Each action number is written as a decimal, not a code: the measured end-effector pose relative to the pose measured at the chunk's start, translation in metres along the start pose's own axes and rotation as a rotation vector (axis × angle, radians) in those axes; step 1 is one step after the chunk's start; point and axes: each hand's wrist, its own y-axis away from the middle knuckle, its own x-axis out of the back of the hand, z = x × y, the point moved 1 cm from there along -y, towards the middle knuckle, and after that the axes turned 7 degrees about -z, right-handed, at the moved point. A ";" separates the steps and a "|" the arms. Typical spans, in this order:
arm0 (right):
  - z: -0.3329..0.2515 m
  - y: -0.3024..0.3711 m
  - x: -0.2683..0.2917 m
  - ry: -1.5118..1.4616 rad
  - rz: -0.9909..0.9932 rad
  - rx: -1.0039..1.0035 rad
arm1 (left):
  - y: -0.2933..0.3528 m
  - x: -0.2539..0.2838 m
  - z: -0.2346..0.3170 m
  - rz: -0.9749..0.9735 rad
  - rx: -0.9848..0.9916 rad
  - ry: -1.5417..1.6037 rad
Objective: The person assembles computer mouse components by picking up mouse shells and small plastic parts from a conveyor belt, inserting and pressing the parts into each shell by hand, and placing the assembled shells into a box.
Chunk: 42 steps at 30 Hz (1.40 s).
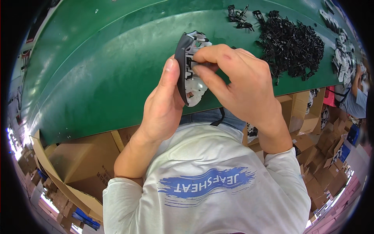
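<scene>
Grey-white shell (182, 68) in grip of left hand (163, 102), right hand (242, 78) at black clip (189, 63), hold unclear

The bench (117, 74) is green; parts (293, 45) piled toward its right end are black. The shell (180, 58) is dark grey and whitish, the shirt (194, 154) white with blue strokes.

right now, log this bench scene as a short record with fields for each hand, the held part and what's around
left hand: holding the shell
right hand: thumb and finger at the black piece, firm grip unclear
held part: shell, dark outside, white inside
inside shell: black piece
surface: green table
table, right: pile of small black parts
table, far right: white parts
below table, left: open cardboard box
</scene>
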 end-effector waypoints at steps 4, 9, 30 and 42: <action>-0.007 0.004 0.011 -0.094 0.073 -0.042 | -0.001 0.007 -0.004 -0.049 -0.024 0.232; -0.001 0.015 0.012 0.066 -0.053 0.038 | -0.005 0.017 -0.007 -0.213 -0.049 0.391; -0.002 0.020 -0.010 -0.467 0.023 -0.206 | -0.007 0.015 -0.014 0.169 -0.204 -0.409; -0.004 0.021 -0.039 -0.327 0.080 -0.209 | -0.009 0.020 -0.026 0.230 -0.330 -0.529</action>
